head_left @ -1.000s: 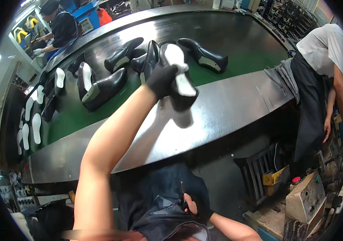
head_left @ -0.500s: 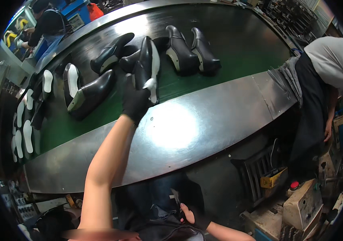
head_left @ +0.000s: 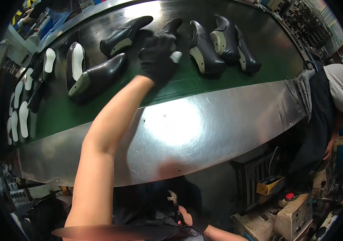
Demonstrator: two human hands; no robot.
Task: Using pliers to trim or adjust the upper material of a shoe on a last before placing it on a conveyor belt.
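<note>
The left hand (head_left: 157, 56) wears a black glove that covers it fully from fingertips to wrist, the fabric dark and matte, ending in a plain cuff edge. Below the cuff the forearm is bare, with no sleeve, watch or band down to the elbow. The right hand (head_left: 187, 219), low in the view, is mostly bare at the fingers, with a dark covering at the wrist. Dark clothing covers the torso between the two arms.

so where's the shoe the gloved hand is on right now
In the head view, the gloved left hand rests on a black shoe on the green belt, upper centre, between two other black shoes.
</note>
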